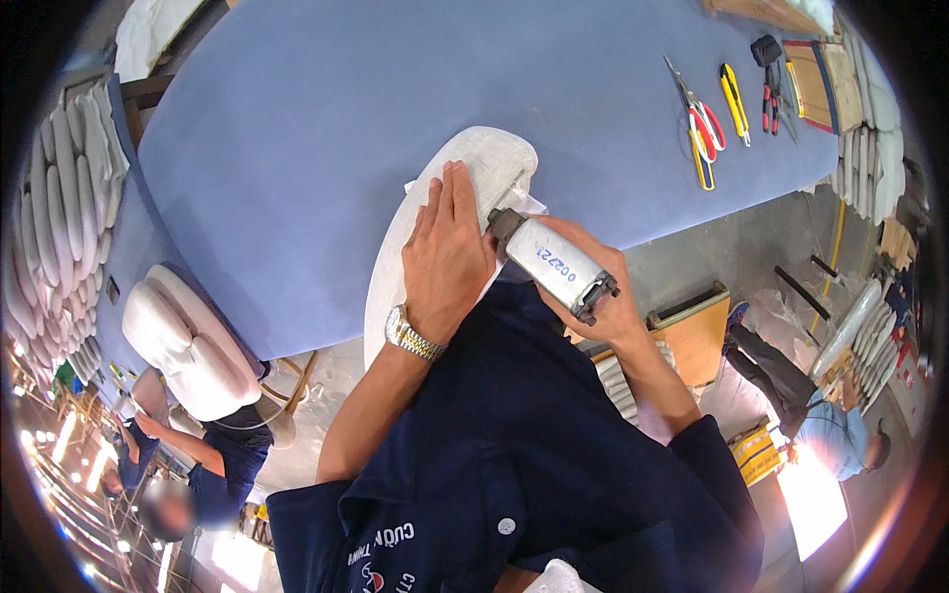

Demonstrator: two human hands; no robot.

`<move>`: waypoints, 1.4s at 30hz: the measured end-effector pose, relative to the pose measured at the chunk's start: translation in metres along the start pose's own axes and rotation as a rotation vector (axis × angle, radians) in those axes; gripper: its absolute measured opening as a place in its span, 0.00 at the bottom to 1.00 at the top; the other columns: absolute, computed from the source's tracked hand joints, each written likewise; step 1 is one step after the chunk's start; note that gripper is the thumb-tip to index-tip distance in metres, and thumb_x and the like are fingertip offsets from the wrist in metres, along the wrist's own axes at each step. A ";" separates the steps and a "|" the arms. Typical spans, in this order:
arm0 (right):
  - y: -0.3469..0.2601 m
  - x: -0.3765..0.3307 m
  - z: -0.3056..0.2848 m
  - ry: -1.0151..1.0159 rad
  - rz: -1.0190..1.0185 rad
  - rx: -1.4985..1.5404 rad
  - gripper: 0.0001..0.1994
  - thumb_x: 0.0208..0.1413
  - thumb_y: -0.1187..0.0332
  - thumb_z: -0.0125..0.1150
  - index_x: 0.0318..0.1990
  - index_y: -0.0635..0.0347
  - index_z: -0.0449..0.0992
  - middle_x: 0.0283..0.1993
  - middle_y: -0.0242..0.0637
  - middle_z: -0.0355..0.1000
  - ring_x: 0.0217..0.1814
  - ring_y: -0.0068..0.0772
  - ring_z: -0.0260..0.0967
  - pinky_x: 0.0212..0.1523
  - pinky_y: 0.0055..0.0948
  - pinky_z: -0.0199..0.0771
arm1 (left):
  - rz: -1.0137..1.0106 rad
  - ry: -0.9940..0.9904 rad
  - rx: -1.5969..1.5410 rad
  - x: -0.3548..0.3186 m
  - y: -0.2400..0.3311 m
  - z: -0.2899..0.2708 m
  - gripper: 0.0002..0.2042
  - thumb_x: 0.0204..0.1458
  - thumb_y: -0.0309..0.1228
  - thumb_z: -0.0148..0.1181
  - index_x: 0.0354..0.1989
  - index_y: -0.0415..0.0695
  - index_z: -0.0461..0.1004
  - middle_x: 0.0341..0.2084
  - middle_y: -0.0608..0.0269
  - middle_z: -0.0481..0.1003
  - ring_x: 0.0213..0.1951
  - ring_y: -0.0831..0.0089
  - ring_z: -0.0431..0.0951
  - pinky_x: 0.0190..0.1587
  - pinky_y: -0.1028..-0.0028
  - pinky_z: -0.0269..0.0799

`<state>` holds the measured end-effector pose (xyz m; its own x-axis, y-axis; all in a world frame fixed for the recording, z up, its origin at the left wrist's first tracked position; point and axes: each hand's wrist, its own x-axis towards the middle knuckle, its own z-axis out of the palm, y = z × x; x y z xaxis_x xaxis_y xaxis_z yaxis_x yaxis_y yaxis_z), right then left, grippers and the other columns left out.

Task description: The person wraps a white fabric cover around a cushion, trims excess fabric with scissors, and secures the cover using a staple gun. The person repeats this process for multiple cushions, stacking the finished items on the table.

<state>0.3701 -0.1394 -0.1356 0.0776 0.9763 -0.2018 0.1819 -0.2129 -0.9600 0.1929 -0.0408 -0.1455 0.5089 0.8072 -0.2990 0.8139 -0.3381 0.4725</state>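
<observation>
The right grip [608,255] is grasping a silver-grey metal air tool with black end caps [559,259], its nose down at the inner edge of a pale grey, fabric-covered curved panel [486,160]. The left grip [445,237], wearing a metal-banded watch [404,333], clenches nothing: it lies flat on the panel, fingers together. For a clean pass, the nose would best sit square to that edge, the cloth drawn smooth first and the loose white material [531,205] kept from bunching; the flat palm should press firmly, its thumb well clear of the nose.

The panel rests on the blue tabletop [316,168], at the near edge. Its long axis runs from that edge toward the far one, bowing out toward the tabletop's left edge, with the broad rounded end pointing away from the person and slightly toward the right end.
</observation>
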 end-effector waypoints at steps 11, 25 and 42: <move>-0.013 0.005 0.002 -0.024 0.213 -0.085 0.28 0.51 0.70 0.69 0.62 0.61 0.73 0.54 0.48 0.79 0.54 0.38 0.81 0.54 0.31 0.77 | 0.016 -0.030 -0.035 0.000 0.000 0.008 0.39 0.51 0.25 0.65 0.73 0.33 0.56 0.71 0.36 0.61 0.69 0.38 0.65 0.65 0.46 0.70; 0.037 -0.014 0.003 0.014 0.254 -0.017 0.21 0.61 0.72 0.67 0.59 0.64 0.70 0.40 0.36 0.78 0.29 0.17 0.69 0.30 0.20 0.71 | -0.081 -0.360 -0.526 -0.001 -0.111 0.042 0.35 0.70 0.62 0.27 0.80 0.57 0.47 0.80 0.51 0.41 0.80 0.52 0.33 0.78 0.44 0.31; 0.021 -0.008 0.012 0.062 -0.076 -0.048 0.29 0.51 0.76 0.68 0.63 0.67 0.73 0.56 0.48 0.79 0.56 0.35 0.79 0.57 0.31 0.76 | 0.020 -0.019 -0.099 -0.032 -0.027 0.008 0.40 0.60 0.42 0.63 0.77 0.41 0.51 0.73 0.39 0.59 0.72 0.42 0.61 0.67 0.52 0.67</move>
<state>0.3612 -0.1513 -0.1564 0.1222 0.9858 -0.1148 0.2362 -0.1412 -0.9614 0.1565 -0.0615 -0.1554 0.5312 0.7910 -0.3037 0.7720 -0.3042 0.5581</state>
